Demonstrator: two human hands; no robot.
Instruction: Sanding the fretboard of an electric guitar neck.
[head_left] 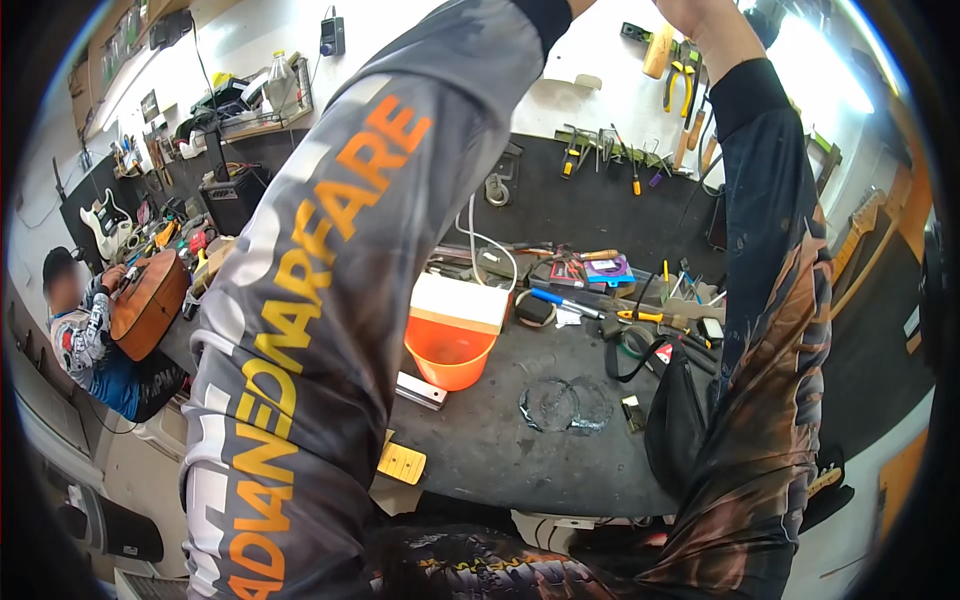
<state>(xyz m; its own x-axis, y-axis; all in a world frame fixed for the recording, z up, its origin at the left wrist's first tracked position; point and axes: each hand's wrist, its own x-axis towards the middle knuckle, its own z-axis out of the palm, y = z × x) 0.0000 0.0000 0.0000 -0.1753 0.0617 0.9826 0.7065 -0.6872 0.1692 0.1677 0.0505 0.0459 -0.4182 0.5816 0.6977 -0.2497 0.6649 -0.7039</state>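
A rounded wooden handle (657,52) and curved-grip yellow pliers (679,72) hang near your right hand (697,18), pose indiscernible; left hand out of frame.

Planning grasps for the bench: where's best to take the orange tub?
Likely its right front rim, from above and the right: the orange tub opens upward, so its wall can be pinched; a white piece sits at its back, and a silver bar lies by its front left.

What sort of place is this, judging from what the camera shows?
Probably a guitar repair workshop: another person holds a wooden guitar, yellow-handled pliers hang above the dark workbench, and tools lie on it.
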